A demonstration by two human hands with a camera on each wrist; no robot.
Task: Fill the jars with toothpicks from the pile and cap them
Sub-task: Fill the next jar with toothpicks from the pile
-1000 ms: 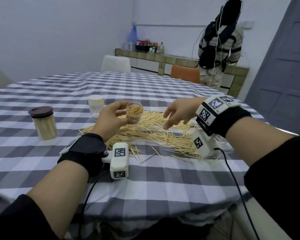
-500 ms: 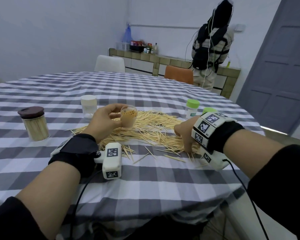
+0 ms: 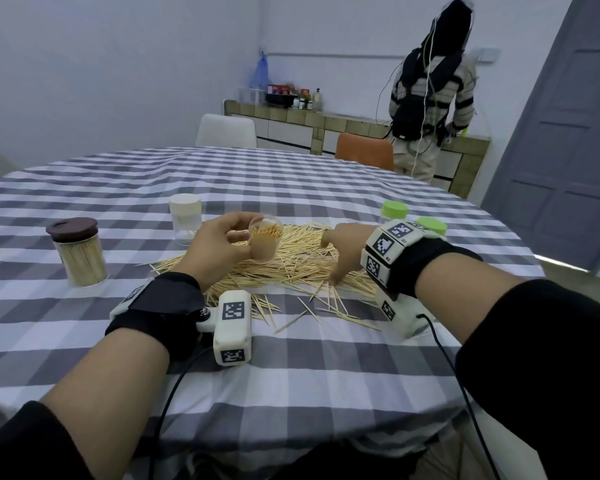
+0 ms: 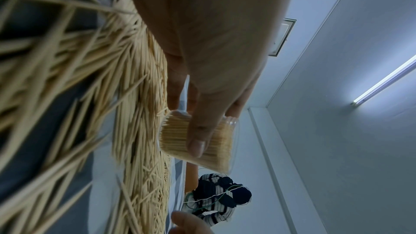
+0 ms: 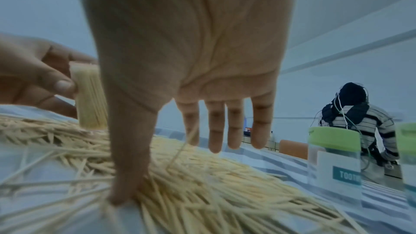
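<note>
My left hand (image 3: 222, 244) grips a small clear jar (image 3: 265, 242) with no lid, packed with upright toothpicks, and holds it just above the toothpick pile (image 3: 291, 268). In the left wrist view the thumb lies across that jar (image 4: 173, 136). My right hand (image 3: 343, 247) hovers over the right side of the pile, with its fingers (image 5: 216, 127) straight and spread. Its thumb tip (image 5: 126, 184) presses down into the loose toothpicks (image 5: 202, 193). A single toothpick hangs by the index finger. The right hand grips nothing.
A full jar with a brown lid (image 3: 77, 252) stands at the left and a white-lidded jar (image 3: 185, 218) behind the left hand. Two green-lidded jars (image 3: 394, 209) (image 3: 430, 225) stand behind my right wrist. A person (image 3: 430, 84) stands at the far counter beyond two chairs.
My right hand dropped from beside the jar to the right part of the pile and set its thumb into the toothpicks. The left hand kept hold of the jar and lowered it slightly.
</note>
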